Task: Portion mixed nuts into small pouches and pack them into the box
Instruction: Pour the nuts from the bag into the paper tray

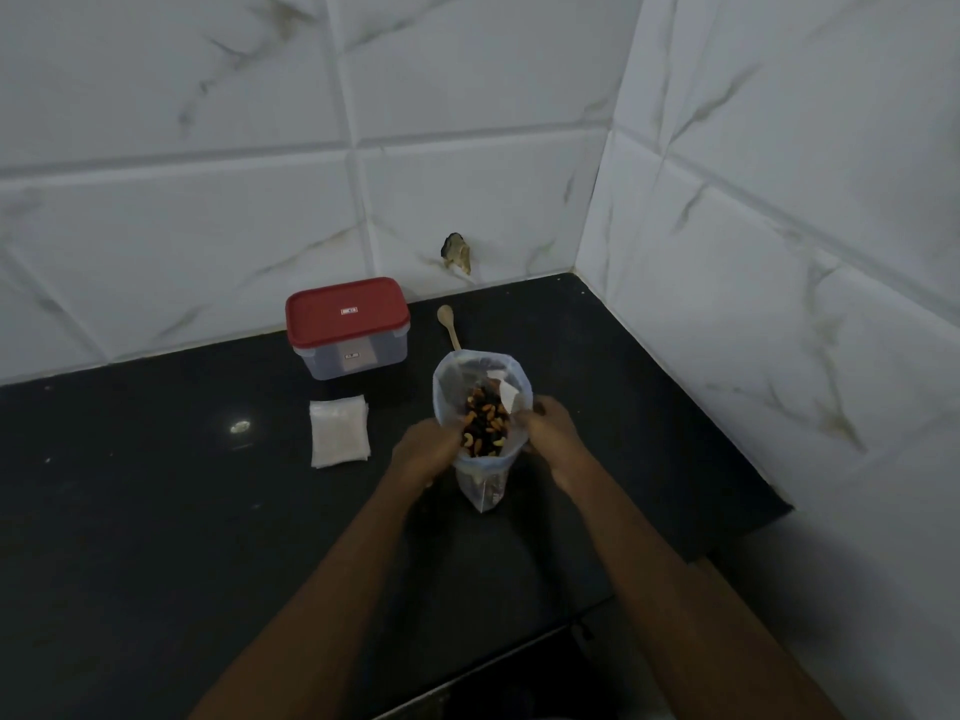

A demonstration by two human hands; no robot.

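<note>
A clear plastic bag of mixed nuts [483, 423] stands upright on the black counter, its mouth spread wide. My left hand [428, 452] grips the bag's left rim and my right hand [550, 433] grips its right rim. Cashews and dark pieces show inside. A stack of small clear pouches [338, 431] lies flat to the left of the bag. Behind the pouches stands a clear plastic box with a red lid [347, 327], closed. A wooden spoon [449, 324] lies behind the bag, its handle partly hidden by the bag's rim.
The black counter [156, 511] runs into a corner of white marble-pattern tiled walls at the back and right. The counter's front edge drops off at the lower right, with a wooden strip [748, 631] beside it. A chipped hole [457, 253] marks the back wall.
</note>
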